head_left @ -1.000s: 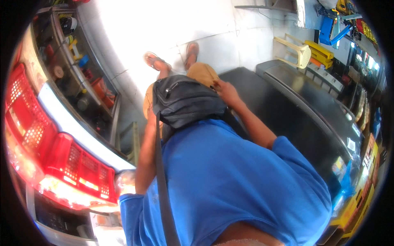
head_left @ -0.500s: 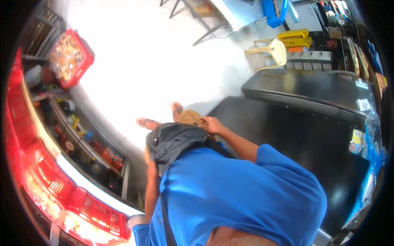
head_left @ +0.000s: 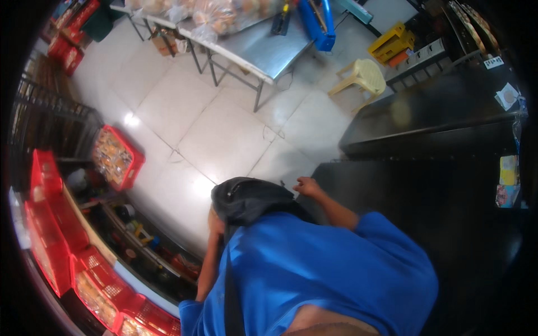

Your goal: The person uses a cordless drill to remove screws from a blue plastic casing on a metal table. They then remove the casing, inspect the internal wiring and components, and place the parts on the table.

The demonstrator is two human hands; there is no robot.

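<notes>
A black waist bag (head_left: pixel 246 199) hangs at the front of my blue shirt. Just to its right is my right hand (head_left: pixel 306 186), raised off the body with its fingers curled. Something small and dark shows by the fingertips, too small to name. My left hand (head_left: pixel 215 223) hangs low at the bag's left side; the bag hides its fingers. To the right of my right arm lies the broad black top of a large cabinet-like unit (head_left: pixel 392 207).
Left of me, red crates (head_left: pixel 92 263) of packaged goods line a shelf, with another red crate (head_left: pixel 136 162) on the floor. Ahead stands a metal-topped table (head_left: pixel 269 47) holding bagged bread (head_left: pixel 224 17). A cream plastic stool (head_left: pixel 367 75) and yellow crates (head_left: pixel 392 42) stand at the far right.
The view has swung up, showing more of the table with bread. My right hand has come away from the brown shorts and moved right of the bag. My feet have left the view.
</notes>
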